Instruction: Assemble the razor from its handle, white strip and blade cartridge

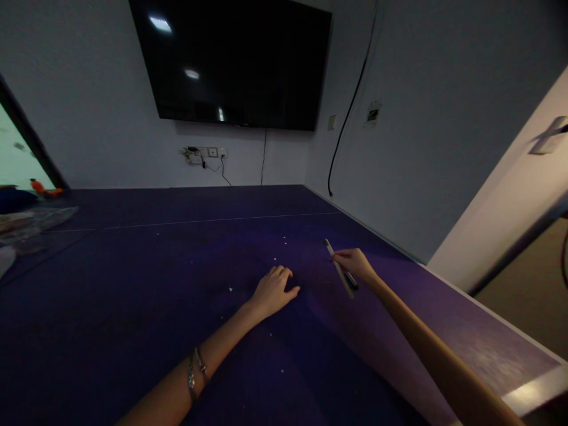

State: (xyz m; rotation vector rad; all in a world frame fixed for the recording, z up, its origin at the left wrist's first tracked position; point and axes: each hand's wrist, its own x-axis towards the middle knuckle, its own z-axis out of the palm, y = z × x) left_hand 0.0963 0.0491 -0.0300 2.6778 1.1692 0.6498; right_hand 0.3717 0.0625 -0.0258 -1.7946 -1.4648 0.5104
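My right hand (356,263) has its thumb and fingers pinched on a long, thin pale strip (344,282), which slants across the purple tabletop. The far end of this strip looks dark. Right beside it, partly hidden by my fingers, is a slim pen-like stick (353,282) with a black end; whether my fingers touch it too I cannot tell. My left hand (274,291) rests palm down on the tabletop (177,319), fingers a little bent and thumb apart, holding nothing. Small white scraps (231,289) lie scattered around it.
At the far left lie crumpled clear plastic (53,218) and an orange object (44,189). A wall-mounted screen (244,65) hangs beyond the table, with sockets (213,152) below. A black cable (350,109) dangles down the right wall, which borders the table's right side.
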